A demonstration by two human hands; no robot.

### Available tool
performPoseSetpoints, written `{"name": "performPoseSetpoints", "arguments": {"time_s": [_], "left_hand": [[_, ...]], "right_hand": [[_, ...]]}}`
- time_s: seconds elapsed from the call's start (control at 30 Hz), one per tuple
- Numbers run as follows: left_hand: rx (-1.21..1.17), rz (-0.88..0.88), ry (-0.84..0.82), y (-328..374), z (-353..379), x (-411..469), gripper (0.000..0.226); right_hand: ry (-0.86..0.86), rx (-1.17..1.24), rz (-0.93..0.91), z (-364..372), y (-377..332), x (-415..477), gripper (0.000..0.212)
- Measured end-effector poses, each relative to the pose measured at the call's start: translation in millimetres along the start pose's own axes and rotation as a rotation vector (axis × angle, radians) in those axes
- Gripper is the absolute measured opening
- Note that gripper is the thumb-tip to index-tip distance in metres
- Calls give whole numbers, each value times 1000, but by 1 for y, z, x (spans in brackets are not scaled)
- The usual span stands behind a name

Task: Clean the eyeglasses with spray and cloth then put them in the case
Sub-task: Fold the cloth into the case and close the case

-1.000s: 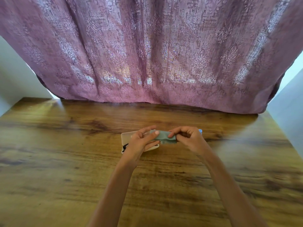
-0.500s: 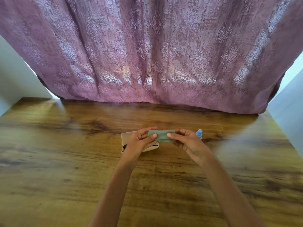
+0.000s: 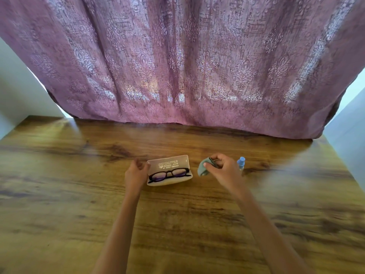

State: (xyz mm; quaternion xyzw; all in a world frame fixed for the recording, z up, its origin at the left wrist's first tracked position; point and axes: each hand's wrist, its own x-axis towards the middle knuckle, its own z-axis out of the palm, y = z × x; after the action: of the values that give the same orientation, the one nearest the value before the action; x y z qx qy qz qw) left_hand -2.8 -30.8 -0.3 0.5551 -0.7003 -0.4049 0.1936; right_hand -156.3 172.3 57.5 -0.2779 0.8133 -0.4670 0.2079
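Black-framed eyeglasses [image 3: 168,174] lie folded inside an open beige case [image 3: 169,181] on the table's middle, its lid [image 3: 167,164] tilted back with print inside. My left hand [image 3: 136,173] rests at the case's left end, fingers curled and touching its edge. My right hand [image 3: 223,171] hovers right of the case, pinching a bunched grey-green cloth [image 3: 203,169]. A small spray bottle with a blue cap [image 3: 241,162] stands just behind my right hand, partly hidden by it.
The wooden table [image 3: 79,194] stretches wide on both sides. A mauve patterned curtain [image 3: 177,66] hangs along its far edge. White walls flank the left and right corners.
Both hands held the cloth stretched between them over the case. The left hand has let go and dropped to the case's left end; the right carried the cloth rightward, uncovering the glasses.
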Motion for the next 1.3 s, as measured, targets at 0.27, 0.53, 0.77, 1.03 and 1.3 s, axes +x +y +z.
{"name": "performPoseSetpoints", "arguments": {"time_s": [0.27, 0.53, 0.77, 1.03, 1.3], "left_hand": [[-10, 21, -54, -4, 3, 18, 24], [-45, 136, -9, 1, 10, 2, 15], [-53, 150, 25, 8, 12, -4, 13], [-107, 211, 23, 7, 14, -9, 11], [-240, 287, -312, -8, 5, -12, 51]], "right_hand": [[-207, 207, 6, 36, -29, 9, 23], [-334, 301, 157, 81, -29, 18, 16], [-90, -234, -30, 66, 7, 14, 27], [69, -314, -108, 58, 15, 20, 43], [-415, -234, -89, 40, 20, 38, 128]]}}
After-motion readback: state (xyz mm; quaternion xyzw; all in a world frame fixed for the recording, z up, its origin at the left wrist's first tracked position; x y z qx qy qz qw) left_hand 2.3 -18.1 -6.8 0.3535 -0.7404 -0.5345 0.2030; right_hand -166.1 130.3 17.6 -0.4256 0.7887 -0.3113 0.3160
